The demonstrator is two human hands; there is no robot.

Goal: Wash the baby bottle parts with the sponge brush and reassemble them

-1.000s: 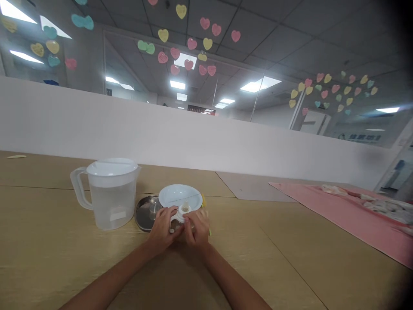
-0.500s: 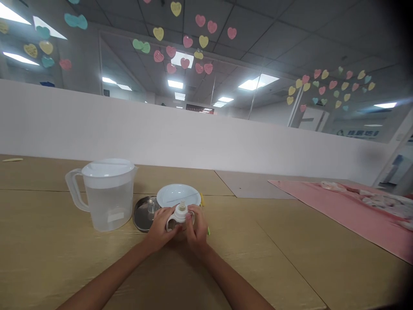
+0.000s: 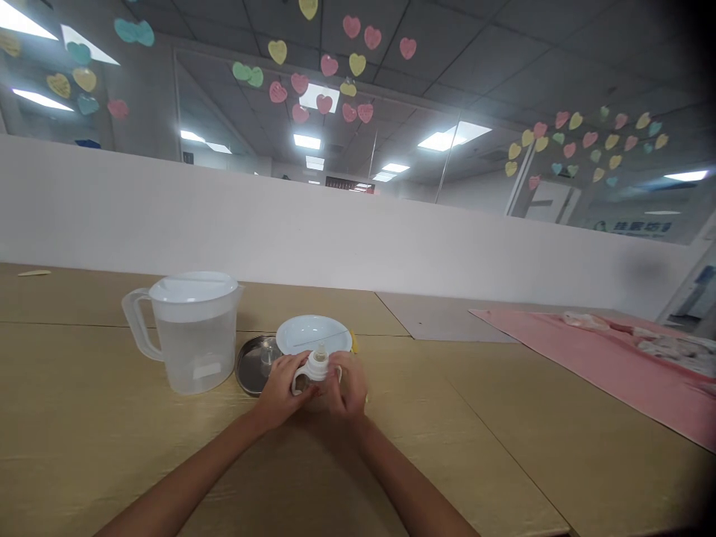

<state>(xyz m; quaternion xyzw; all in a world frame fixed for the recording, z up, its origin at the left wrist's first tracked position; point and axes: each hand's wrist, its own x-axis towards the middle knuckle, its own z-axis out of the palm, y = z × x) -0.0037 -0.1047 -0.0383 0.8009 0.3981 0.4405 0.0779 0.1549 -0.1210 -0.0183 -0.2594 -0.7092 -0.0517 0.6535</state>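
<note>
A person's left hand is gripping a small baby bottle with a white ring-shaped collar, side handles and a clear nipple above a tan bench, its fingers curling around the handle side, in the head camera's view. The right hand is closing its bent fingers on the bottle's opposite side, near the collar. The bottle is standing roughly upright between the hands, just in front of a round pale-blue bowl. A round shiny metal tray is lying beside the bowl, holding a small clear object. Farther left, a lidded translucent plastic pitcher is holding clear liquid, while a pink cloth is covering the bench's far right.
</note>
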